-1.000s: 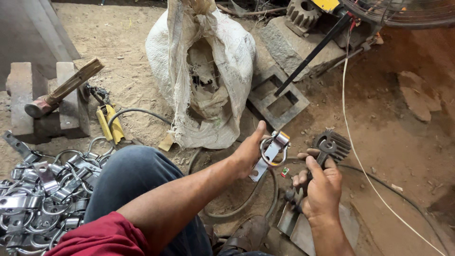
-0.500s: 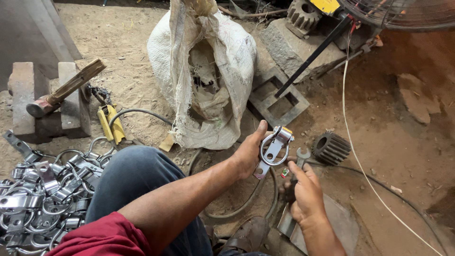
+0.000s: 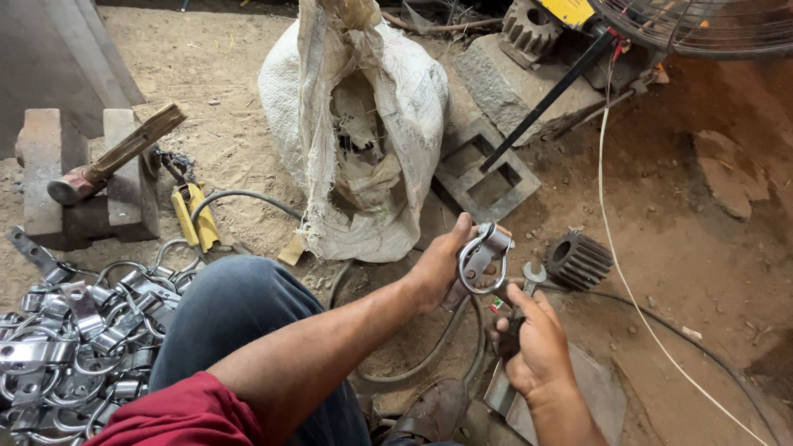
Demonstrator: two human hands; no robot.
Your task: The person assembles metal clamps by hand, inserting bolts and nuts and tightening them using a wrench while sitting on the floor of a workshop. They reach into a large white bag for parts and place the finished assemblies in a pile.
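Over dirt floor, left hand point(image 3: 436, 266) gripping shiny looped metal clamp point(image 3: 479, 259), right hand point(image 3: 535, 347) holding spanner point(image 3: 524, 291)

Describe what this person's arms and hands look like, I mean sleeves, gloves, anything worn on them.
Both hands are bare: no gloves, rings, watch or wristband show on the left hand or the right hand. The left forearm is uncovered along its whole visible length, up to a red sleeve at the frame's lower edge. The right forearm is bare too; no sleeve shows on it.

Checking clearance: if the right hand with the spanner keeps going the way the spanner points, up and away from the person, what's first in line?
Probably the metal clamp in the left hand: the spanner in the right hand has its head right beside the clamp's lower end. The dark gear sits just right of that line; depth is unclear.
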